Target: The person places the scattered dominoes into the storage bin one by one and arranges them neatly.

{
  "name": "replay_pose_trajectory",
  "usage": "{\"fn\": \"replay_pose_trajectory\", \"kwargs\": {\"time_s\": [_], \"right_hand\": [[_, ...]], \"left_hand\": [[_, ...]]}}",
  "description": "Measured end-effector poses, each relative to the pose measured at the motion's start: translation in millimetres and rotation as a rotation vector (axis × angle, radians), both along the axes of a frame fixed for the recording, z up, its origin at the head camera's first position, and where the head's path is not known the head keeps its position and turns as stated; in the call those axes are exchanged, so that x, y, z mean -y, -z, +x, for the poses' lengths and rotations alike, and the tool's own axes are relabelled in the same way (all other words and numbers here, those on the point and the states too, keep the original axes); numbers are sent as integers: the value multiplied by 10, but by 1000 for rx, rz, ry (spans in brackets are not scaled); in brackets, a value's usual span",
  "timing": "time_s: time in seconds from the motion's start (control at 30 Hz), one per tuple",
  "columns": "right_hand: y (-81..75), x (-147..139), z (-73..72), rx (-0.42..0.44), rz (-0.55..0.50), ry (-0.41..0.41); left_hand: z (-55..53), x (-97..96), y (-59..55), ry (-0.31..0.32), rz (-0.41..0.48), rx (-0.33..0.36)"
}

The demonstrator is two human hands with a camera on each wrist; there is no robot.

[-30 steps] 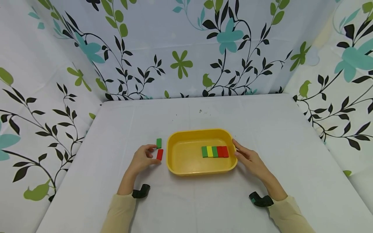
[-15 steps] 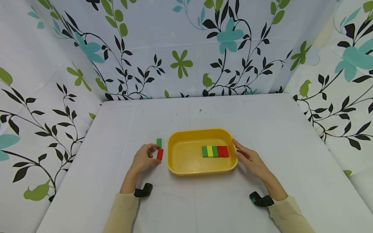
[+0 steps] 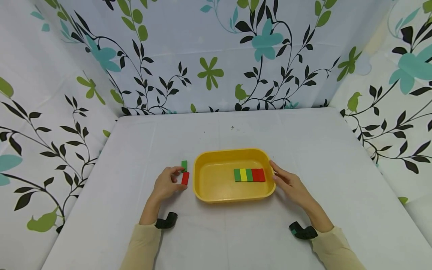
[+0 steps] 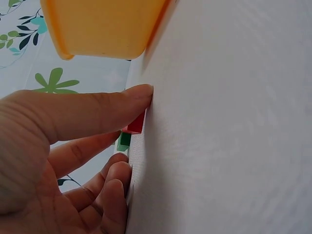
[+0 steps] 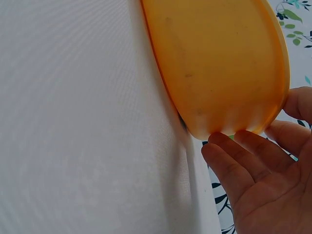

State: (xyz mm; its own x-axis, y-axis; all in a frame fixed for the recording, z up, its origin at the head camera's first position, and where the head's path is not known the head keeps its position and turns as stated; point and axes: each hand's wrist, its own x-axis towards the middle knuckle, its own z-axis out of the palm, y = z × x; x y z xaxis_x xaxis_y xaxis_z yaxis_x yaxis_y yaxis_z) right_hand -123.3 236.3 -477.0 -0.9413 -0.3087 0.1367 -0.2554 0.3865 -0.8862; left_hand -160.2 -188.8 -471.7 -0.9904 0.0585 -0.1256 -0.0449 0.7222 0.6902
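My left hand pinches a small red rectangular block end to end between thumb and index finger, low over the table in the left wrist view. Just beyond it lies a green block, close to the index fingertip. A yellow tray stands to the right of these blocks. Inside, toward its right end, a row of green, yellow and red blocks lies side by side. With fingers fairly straight, my right hand touches the tray's right end; in the right wrist view the fingertips rest against its outer wall.
A white cloth covers the table. Curtains with a leaf and flower print hang behind and at both sides. A black wrist device is strapped to the left wrist, another black device to the right.
My left wrist has shifted slightly to the right since the first frame, fingers staying at the red block. The tray and my right hand keep their places.
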Motion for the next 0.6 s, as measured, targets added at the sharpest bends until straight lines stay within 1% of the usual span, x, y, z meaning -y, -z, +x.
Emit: {"fn": "replay_pose_trajectory", "kwargs": {"time_s": [0.37, 0.6], "right_hand": [[-1, -6, 3, 6, -6, -3], [1, -6, 2, 3, -7, -5]], "left_hand": [[1, 7, 9, 2, -1, -15], [5, 4, 3, -10, 9, -2]]}}
